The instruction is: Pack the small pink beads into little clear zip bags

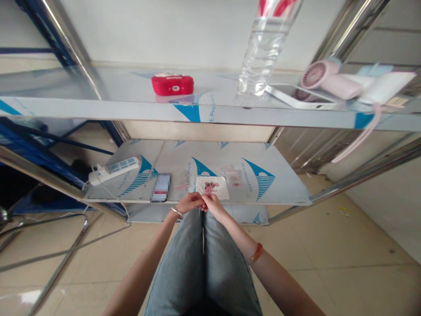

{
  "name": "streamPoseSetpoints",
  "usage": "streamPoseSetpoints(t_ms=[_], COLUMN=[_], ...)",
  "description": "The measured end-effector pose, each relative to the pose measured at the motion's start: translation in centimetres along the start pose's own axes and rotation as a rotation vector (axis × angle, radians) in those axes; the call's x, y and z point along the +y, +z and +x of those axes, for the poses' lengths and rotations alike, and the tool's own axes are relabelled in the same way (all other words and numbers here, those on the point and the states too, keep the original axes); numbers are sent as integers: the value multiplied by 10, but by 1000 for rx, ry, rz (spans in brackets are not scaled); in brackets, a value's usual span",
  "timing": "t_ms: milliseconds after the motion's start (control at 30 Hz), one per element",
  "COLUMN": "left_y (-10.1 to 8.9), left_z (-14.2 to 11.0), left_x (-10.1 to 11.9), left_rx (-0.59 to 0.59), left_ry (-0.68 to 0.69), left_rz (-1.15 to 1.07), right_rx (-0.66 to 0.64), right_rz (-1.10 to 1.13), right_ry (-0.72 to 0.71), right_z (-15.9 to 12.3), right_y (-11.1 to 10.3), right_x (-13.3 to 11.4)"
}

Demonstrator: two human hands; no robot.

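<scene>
Risk: white sheet (222, 187) w/ small pink/dark-red pieces (210, 188) sits close to the lower shelf's (283, 175) front edge, hands right by it. A knuckle bump or drag could tip pcs off. Anything tiny slipping from your fingers prob lands on your jeans (180, 263) or the floor. Grip: L hand (190, 202) + R hand (213, 205) meet, fingertips pressed together; can't tell what, if anything, is pinched.
</scene>
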State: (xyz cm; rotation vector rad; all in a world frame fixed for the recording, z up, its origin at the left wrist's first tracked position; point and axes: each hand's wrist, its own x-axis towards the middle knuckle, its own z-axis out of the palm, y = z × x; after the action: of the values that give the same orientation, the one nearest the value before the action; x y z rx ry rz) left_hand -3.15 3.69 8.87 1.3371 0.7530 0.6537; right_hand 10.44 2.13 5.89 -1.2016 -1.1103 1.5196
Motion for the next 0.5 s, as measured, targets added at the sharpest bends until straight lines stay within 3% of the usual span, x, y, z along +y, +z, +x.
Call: streamPoseSetpoints(t_ms=[367, 500], left_y=[-3, -2], left_z=[-6, -7], left_x=[-5, -8], left_rx=[-69, -70], left_ry=[-71, -88], left_rz=[-227, -226], right_rx=[-23, -11], right_rz=[76, 179], right_ry=[-23, 28], right_z=[-7, -13], right_y=[-2, -4], right_x=[-6, -6])
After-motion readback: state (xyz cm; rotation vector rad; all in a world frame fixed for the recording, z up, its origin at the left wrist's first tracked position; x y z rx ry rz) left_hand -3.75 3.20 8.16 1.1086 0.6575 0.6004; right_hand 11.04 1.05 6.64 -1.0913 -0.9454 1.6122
